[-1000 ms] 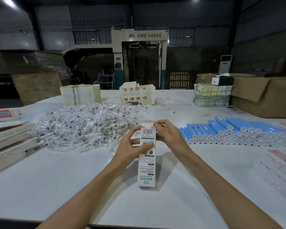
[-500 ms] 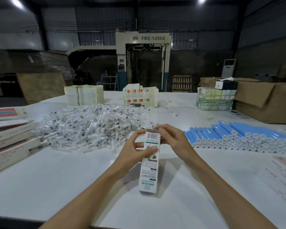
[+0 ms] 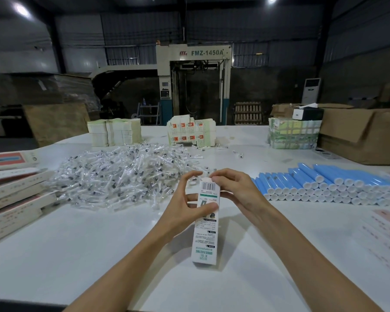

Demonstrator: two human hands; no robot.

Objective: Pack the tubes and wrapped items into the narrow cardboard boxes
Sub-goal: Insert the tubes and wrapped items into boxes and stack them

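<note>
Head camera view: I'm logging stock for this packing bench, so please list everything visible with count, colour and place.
table: one, white, foreground.
narrow box: one, white with green print, held on end at centre.
wrapped items: a large pile, clear wrap, left of centre.
tubes: many, blue with white caps, stacked at right.
flat cartons: several, white and red, left edge.
paper stacks: several, cream, far left.
box blanks: one bunch, white with orange marks, far centre.
bundle: one, green and yellow, far right.
cardboard carton: one, brown, far right corner.
machine: one, beige, behind the table.
left hand: grips the box's middle.
right hand: pinches the box's top.
</note>
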